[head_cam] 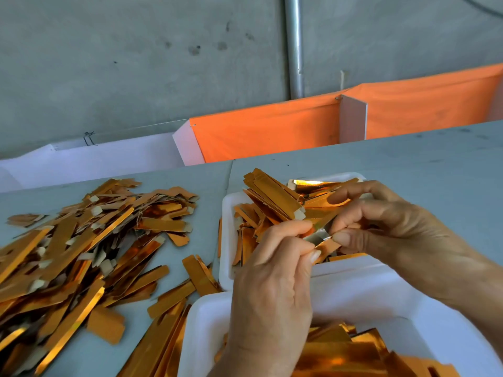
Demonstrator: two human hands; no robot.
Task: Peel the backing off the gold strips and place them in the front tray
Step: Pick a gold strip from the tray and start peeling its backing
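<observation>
My left hand [275, 270] and my right hand [386, 227] both pinch one gold strip [321, 239] above the gap between two white trays. The strip bends between my fingertips, and a silvery face shows at the bend. My right thumb and forefinger grip its upper part; my left thumb and forefinger pinch its lower end. The front tray [206, 322] at the bottom holds several flat gold strips [343, 355]. The rear tray [227, 240] behind my hands is heaped with more gold strips [272, 197].
A big loose pile of gold strips [81, 246] covers the grey table [408, 159] on the left, some reaching the front tray. Behind the table run an orange cloth barrier [272, 126], white panels and a grey concrete wall with a metal pipe [295, 44].
</observation>
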